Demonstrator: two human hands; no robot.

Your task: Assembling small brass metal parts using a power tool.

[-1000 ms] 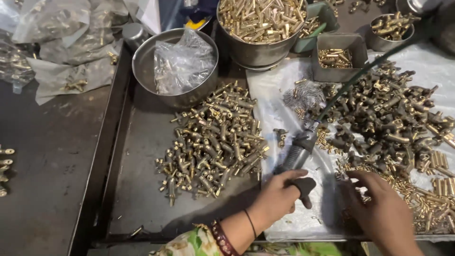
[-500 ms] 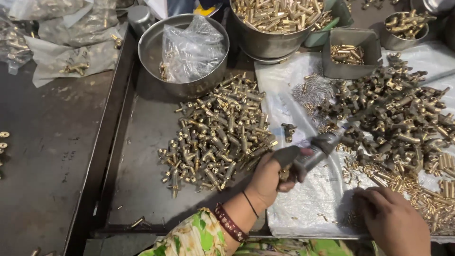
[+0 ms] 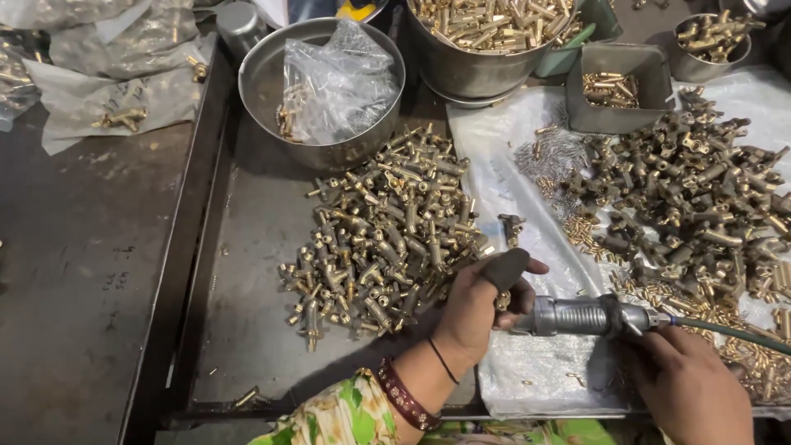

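A round steel bowl (image 3: pixel 264 91) holds a crumpled clear plastic bag (image 3: pixel 338 82); a larger steel pot (image 3: pixel 470 70) brims with brass pins, and a square grey tray (image 3: pixel 634 62) holds a few more. The left hand (image 3: pixel 482 301), thumb capped in dark rubber, pinches a small brass fitting (image 3: pixel 501 302) against the ribbed silver air tool (image 3: pixel 589 316). The right hand (image 3: pixel 688 383) rests beneath its hose end; its grip cannot be told.

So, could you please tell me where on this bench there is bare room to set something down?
The dark table top left of the tray rim is bare. Inside the tray, a strip between that rim and the middle heap of brass fittings is free. Right of the heap it is crowded: the left hand, the air tool, and the larger pile.
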